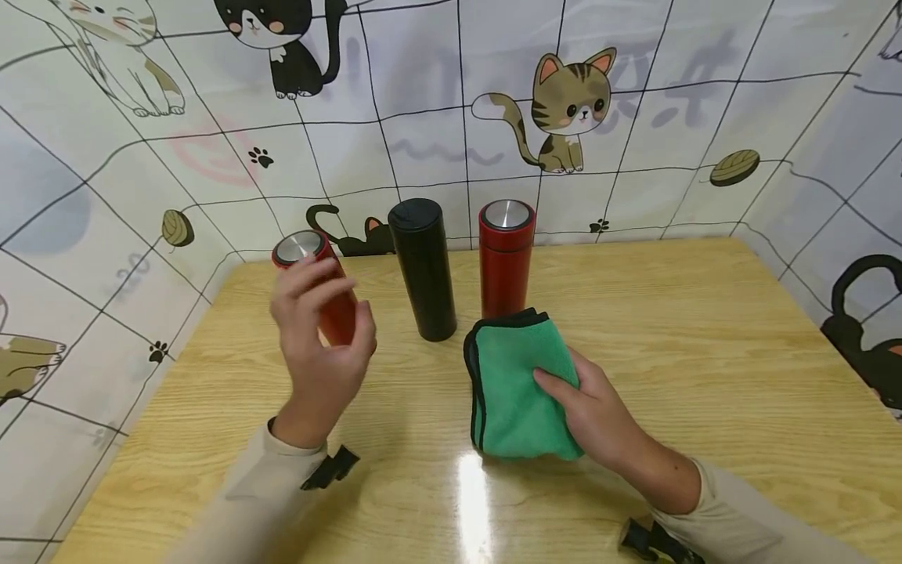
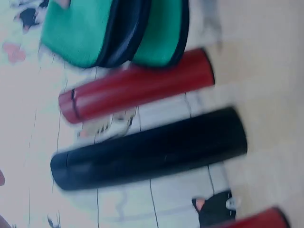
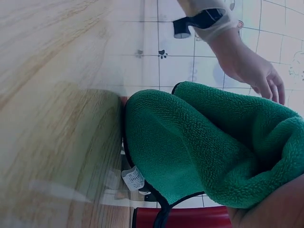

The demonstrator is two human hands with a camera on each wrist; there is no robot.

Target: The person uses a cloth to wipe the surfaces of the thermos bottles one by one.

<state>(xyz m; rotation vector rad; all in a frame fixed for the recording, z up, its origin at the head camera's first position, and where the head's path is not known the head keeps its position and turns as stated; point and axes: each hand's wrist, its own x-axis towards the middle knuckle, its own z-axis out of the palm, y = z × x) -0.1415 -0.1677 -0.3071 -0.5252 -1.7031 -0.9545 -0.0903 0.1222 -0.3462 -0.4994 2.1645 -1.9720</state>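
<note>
My right hand (image 1: 599,415) grips a folded green towel (image 1: 524,388) with dark edging, the thumb lying over its front. In the right wrist view the towel (image 3: 190,137) hangs in thick folds and shows a white label. Slightly blurred, my left hand (image 1: 320,345) is raised in front of the left red flask (image 1: 337,313), thumb and fingers spread apart with nothing between them. A black flask (image 1: 425,274) stands upright in the middle. To its right is a second red flask (image 1: 506,266) with a silver-topped lid, its base hidden behind the towel.
All three flasks stand toward the back of the wooden table (image 1: 669,329). Behind it rises a white backdrop (image 1: 423,149) with grid lines and cartoon cats. Black straps (image 1: 331,468) show at both wrists.
</note>
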